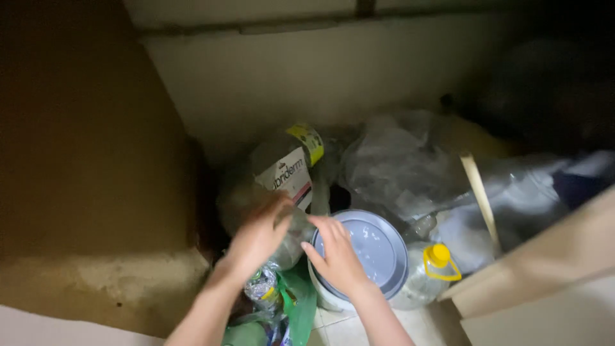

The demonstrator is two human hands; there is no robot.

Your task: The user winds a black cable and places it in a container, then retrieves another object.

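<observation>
Clear plastic, a crumpled bottle [291, 234], sat gripped in the left hand [256, 240] in a dim corner, hemmed by a brown wall [96, 160] on the left. The right hand [336, 259] lay open, flat on a grey bucket lid [378, 250]. Bags [397, 166] and a yellow-capped jug [429, 272] crowded the right, leaving little free room.

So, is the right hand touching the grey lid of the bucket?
Touching. In the head view, the right hand lies flat on the left part of the grey lid, its fingers spread over the rim, with no gap visible between them.
</observation>
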